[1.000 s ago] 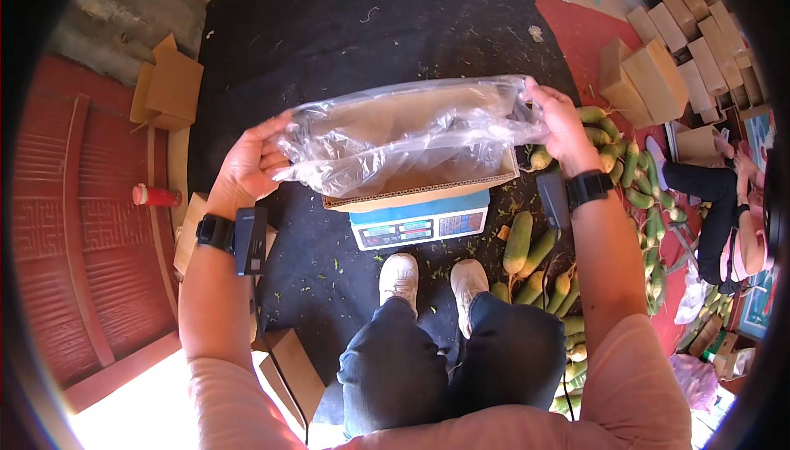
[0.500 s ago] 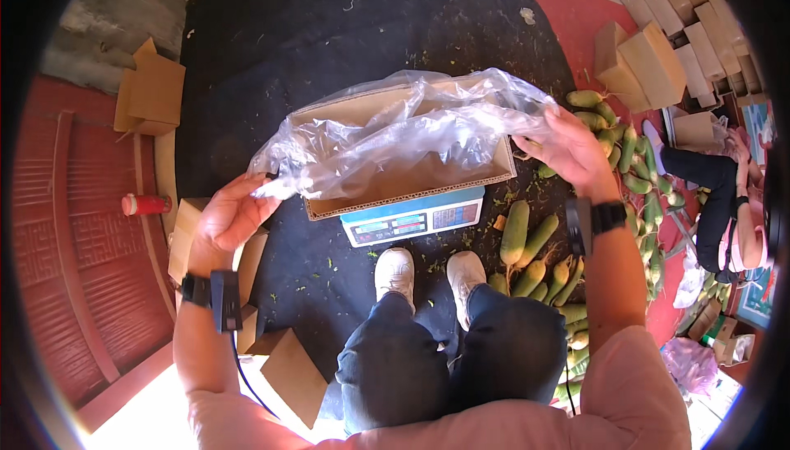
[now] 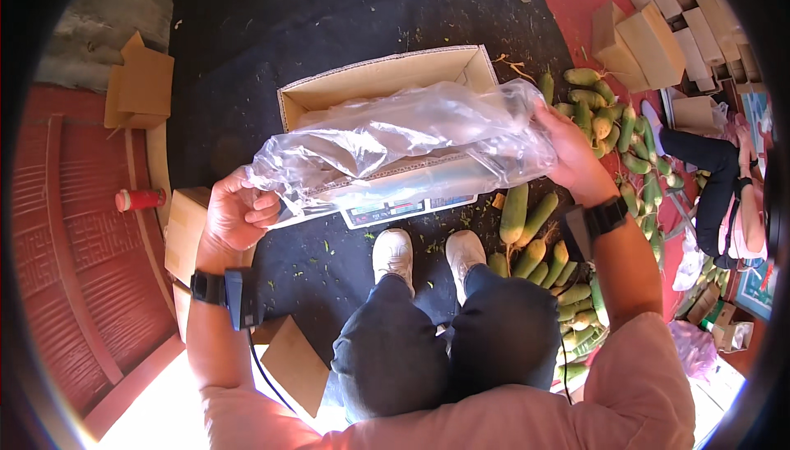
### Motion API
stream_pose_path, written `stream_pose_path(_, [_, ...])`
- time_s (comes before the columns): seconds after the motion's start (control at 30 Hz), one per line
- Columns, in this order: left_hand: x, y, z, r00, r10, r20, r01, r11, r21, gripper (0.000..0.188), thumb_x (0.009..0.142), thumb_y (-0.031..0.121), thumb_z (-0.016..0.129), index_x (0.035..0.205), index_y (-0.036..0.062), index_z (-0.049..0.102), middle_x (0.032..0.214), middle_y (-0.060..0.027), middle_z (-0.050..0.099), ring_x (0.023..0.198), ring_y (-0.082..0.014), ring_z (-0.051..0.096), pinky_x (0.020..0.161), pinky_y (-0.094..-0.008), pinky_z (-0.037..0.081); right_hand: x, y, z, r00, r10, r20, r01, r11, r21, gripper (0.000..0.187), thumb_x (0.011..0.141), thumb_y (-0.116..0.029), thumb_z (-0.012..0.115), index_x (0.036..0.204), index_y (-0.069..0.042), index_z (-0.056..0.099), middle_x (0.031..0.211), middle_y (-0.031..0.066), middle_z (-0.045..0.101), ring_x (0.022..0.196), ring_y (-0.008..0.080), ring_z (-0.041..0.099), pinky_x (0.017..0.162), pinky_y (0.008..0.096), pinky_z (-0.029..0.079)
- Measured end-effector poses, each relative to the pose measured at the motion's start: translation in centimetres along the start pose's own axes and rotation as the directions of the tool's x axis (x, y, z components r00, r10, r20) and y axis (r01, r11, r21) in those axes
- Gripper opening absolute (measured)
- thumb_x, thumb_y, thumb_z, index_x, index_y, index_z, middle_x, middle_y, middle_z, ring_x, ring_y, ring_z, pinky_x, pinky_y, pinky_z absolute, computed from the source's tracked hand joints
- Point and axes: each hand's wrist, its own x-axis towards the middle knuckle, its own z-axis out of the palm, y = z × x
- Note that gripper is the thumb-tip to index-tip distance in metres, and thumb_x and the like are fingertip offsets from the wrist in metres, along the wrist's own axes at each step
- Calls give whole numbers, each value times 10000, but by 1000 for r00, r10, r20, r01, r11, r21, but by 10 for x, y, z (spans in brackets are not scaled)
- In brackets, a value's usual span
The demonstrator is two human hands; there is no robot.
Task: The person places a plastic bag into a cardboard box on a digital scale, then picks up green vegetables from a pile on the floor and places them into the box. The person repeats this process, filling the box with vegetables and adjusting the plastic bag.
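Note:
A clear plastic bag (image 3: 395, 133) is stretched between my two hands, over the near side of an open cardboard box (image 3: 395, 76). My left hand (image 3: 239, 213) is closed with its fingers curled on the bag's left end. At the other end, my right hand (image 3: 569, 150) grips the bag, its fingers partly hidden by the film. Under the box stands a blue and white digital scale (image 3: 385, 213), its panel partly covered by the bag.
Several green radishes (image 3: 516, 213) lie heaped on the right, beside the dark ground cloth (image 3: 329, 30). Cardboard boxes (image 3: 188, 232) stand at the left. Another person (image 3: 716, 170) sits at the far right, near stacked cartons (image 3: 708, 34). A red cylinder (image 3: 140, 200) lies by the left panel.
Both hands have drawn the bag toward me, so it now drapes over the box's near wall and part of the scale. The box's far inside wall is uncovered. My left fingers have curled in.

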Motion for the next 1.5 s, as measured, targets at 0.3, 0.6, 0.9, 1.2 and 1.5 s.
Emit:
stream_pose_path(0.3, [27,-4,-19,939,319,-130,-299,942,153,414,779,122,502,1169,-15,523,1093,-111,595,1028,-240,578,960,-358,424,35,1,-32,970,-185,161,197,978,-65,370,779,56,478,1142,6,528,1065,125,605,949,209,607,868,353,501])
stream_pose_path(0.6, [15,61,18,971,202,124,-230,669,707,402,805,304,688,1042,1,572,954,-72,638,838,-125,608,687,-247,482,26,-68,-6,934,1,358,237,747,-621,343,830,-170,635,1108,24,584,992,71,650,803,119,608,738,241,486])
stream_pose_path(0.9, [81,54,0,863,488,-134,-414,833,367,84,928,140,532,928,80,590,730,26,564,605,-41,480,541,-198,385,85,-8,40,954,-282,-97,254,939,-234,200,912,-267,601,953,-71,612,774,-4,605,690,93,583,619,266,500])
stream_pose_path(1.2, [68,0,-29,989,138,-61,-132,986,98,329,952,209,498,1223,23,499,1108,-57,610,986,-170,606,874,-326,486,86,-2,-53,836,-549,6,121,174,-977,247,881,-186,623,1033,3,577,928,86,623,864,185,595,772,333,480])
stream_pose_path(1.5, [-5,-31,15,958,273,-87,-284,945,-163,554,860,-20,585,1360,85,369,1154,-119,557,970,-167,605,830,-306,540,-13,-1,85,466,-196,863,745,-438,-502,289,663,-93,735,934,-65,638,878,58,573,806,239,550,732,373,447])
